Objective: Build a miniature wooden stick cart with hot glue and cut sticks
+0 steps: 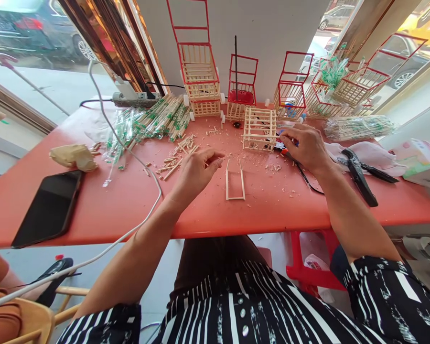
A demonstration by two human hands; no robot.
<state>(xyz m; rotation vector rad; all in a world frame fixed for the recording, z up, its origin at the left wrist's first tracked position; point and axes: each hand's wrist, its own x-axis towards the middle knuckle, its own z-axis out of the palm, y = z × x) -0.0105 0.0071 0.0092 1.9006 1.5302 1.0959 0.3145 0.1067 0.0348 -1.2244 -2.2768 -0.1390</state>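
On the red table [272,210], near centre: one small stick frame [235,198], lying flat, far end open, presumably placed to suit both hands. Left hand [199,173]: loosely curled, thumb and fingers slightly parted, nothing seen between; cut sticks [172,165] lie just left, likely for easy reach. Right hand [304,145]: right of the stick crate [260,137], fingertips bunched near an orange-tipped tool [284,151]; whether it grips anything, cannot tell. Pliers [358,177]: far right, apparently parked clear of the frame.
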